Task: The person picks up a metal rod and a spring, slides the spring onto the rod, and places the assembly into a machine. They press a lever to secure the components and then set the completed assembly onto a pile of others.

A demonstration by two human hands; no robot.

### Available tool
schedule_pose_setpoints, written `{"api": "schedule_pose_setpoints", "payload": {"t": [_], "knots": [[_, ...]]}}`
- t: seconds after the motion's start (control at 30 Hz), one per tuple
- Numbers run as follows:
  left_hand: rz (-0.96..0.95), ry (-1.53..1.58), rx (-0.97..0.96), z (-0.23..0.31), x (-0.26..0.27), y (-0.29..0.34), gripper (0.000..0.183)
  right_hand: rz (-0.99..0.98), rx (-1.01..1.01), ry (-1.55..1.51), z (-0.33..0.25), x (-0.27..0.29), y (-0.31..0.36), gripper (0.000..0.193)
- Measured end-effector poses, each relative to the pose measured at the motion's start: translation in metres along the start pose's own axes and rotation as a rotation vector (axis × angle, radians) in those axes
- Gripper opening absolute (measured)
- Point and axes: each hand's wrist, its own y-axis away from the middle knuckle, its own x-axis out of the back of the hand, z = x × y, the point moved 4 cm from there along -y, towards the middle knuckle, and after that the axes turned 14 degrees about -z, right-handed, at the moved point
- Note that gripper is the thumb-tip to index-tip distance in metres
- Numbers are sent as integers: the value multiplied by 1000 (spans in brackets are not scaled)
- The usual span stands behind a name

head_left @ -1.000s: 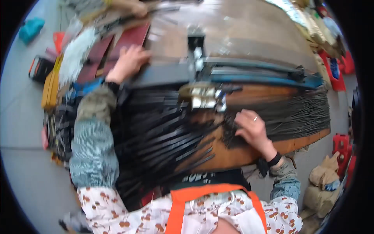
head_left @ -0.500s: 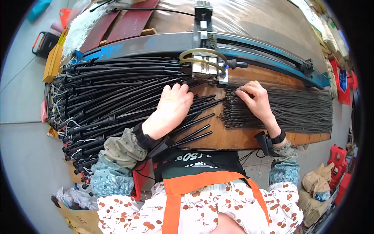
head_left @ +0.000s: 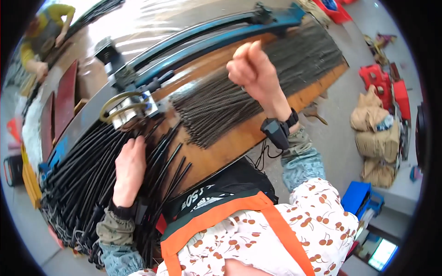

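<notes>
Presently my left hand (head_left: 130,168) lies over the black tubes (head_left: 87,154), its fingertips just below the metal clamp block (head_left: 130,118); the fingers lie side by side, but whether they are clamped on a tube I cannot tell. My right hand (head_left: 254,73) is raised over the dark twisted rods (head_left: 216,108), fingers curled together, with no rod clearly visible in them (blur and angle do not help). The rods lie fanned on the wooden tabletop (head_left: 202,158), right of the block; the tubes are heaped left of it. Main hazard, in my judgement: a pinched left fingertip, should the block move while I am this close. Second: the loose tube ends cross at odd angles, so pulling one could drag its neighbours askew. Third: the cable (head_left: 263,154) hanging below the device on my right wrist (head_left: 275,133) might snag on the table edge during a long reach.
</notes>
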Motion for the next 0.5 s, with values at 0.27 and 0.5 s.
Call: {"api": "schedule_pose_setpoints", "payload": {"t": [0.27, 0.5], "knots": [[-28, -38, -25, 4, 1, -1, 16, -145, 305, -156, -67, -3, 20, 54], [15, 32, -46, 12, 5, -2, 25, -260, 300, -124, -72, -15, 21, 56]]}}
